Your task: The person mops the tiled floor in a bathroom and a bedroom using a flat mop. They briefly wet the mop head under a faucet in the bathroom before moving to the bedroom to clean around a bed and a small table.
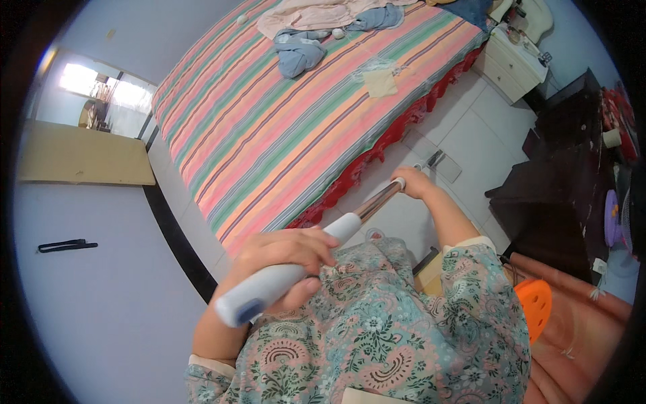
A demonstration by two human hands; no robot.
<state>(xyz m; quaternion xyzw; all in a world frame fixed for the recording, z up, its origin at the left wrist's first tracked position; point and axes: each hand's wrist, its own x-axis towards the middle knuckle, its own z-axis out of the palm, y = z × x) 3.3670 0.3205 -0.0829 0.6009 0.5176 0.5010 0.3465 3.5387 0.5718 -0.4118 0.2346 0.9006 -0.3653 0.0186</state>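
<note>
A long-handled mop [378,203] slants across the view, with a thick pale grey grip and a shiny metal pole. My left hand [286,259] is wrapped round the grip close to its upper end. Farther along, my right hand [414,183] closes round the pole by a white collar. Beyond that hand, the mop's lower end [436,159] reaches the tiled floor beside the bed, at what looks like a flat greyish head. Part of the pole is covered by my hands.
The bed [282,135] has a striped sheet, a red frill and rumpled clothes [299,52]. At the right are a white nightstand [509,64], dark wooden furniture [545,168] and an orange perforated object [533,310]. A pale wall [108,283] stands at the left.
</note>
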